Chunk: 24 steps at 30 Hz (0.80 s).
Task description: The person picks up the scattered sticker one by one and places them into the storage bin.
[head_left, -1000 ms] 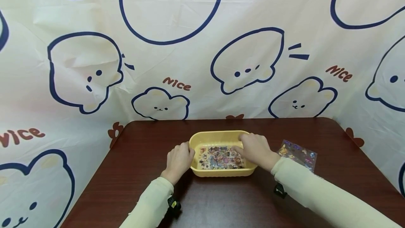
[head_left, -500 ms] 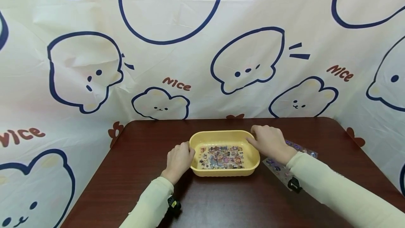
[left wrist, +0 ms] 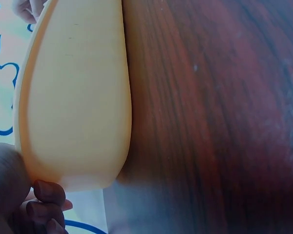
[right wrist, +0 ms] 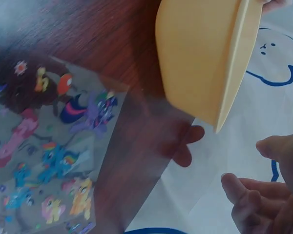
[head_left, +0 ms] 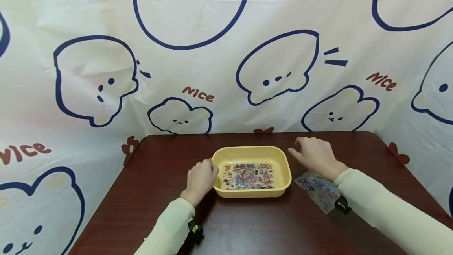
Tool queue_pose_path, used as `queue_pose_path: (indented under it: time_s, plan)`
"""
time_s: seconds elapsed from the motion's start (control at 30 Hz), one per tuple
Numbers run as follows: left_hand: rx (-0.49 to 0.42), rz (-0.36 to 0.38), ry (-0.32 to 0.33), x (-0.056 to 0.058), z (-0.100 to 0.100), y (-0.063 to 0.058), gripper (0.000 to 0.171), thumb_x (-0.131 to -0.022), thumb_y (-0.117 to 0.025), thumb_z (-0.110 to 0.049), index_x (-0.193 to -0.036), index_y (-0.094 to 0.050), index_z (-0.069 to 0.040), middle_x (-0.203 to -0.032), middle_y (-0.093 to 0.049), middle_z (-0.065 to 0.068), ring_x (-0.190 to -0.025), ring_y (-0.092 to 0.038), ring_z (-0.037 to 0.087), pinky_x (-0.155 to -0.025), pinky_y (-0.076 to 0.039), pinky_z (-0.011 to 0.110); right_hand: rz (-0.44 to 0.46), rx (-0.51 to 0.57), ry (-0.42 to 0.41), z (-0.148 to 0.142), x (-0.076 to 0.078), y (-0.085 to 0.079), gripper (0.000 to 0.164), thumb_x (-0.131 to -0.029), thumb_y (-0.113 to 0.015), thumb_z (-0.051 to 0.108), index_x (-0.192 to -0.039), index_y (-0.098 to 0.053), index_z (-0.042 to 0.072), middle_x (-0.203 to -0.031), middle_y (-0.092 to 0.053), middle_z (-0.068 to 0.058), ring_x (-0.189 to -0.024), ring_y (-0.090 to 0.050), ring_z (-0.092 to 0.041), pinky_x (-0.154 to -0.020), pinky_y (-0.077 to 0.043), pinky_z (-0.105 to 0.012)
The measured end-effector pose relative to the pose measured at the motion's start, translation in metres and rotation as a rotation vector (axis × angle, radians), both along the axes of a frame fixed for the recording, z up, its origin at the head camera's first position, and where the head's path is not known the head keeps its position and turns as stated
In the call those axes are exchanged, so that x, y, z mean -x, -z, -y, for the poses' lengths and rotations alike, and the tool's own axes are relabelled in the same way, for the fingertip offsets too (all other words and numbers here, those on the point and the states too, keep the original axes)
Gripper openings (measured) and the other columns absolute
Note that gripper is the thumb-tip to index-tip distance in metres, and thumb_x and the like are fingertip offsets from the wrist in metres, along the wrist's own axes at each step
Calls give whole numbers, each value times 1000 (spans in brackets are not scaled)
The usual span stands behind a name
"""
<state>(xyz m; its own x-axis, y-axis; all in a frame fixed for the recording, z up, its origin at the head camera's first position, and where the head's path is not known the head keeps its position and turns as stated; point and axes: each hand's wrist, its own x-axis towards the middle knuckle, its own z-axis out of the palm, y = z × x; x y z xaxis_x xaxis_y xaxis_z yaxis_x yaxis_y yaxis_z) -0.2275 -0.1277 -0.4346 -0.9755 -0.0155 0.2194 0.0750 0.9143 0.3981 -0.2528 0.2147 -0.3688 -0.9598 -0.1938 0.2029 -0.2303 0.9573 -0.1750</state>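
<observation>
A yellow plastic basin stands on the dark wooden table. On its floor lies a clear sticker sheet covered in small cartoon figures. My left hand grips the basin's left rim, with thumb and fingertips at its wall in the left wrist view. To the right of the basin, my right hand hovers with nothing in it, thumb and fingers apart. Beneath my right wrist, a second transparent sheet with pony stickers rests beside the basin, partly hidden by the forearm.
The table reaches back to a white cloth backdrop printed with blue bear outlines. More of this cloth hangs along both sides. Each wrist wears a black camera band.
My right hand has come out of the basin and moved right, past its rim. More of the pony sheet's left part shows now. The left hand stays on the rim.
</observation>
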Motion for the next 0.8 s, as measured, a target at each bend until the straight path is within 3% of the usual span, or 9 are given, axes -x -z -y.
queue_pose_path:
  time_s: [0.63, 0.8]
  plan:
    - [-1, 1, 2, -1, 0, 1, 25, -94, -55, -16, -70, -51, -14, -57, -50, 2, -49, -47, 16, -47, -34, 31, 81, 19, 35, -45, 1, 13, 45, -95, -66, 37, -109, -68, -6, -62, -58, -3, -52, -51, -16, -45, -38, -28]
    - [-11, 7, 1, 0, 0, 1, 25, -94, -55, -16, -70, -51, -14, -57, -49, 2, -49, -47, 16, -47, -34, 31, 120, 30, 43, -58, 4, 18, 42, -96, -64, 37, -102, -68, -4, -61, -54, -2, -51, -50, -16, -45, -36, -29]
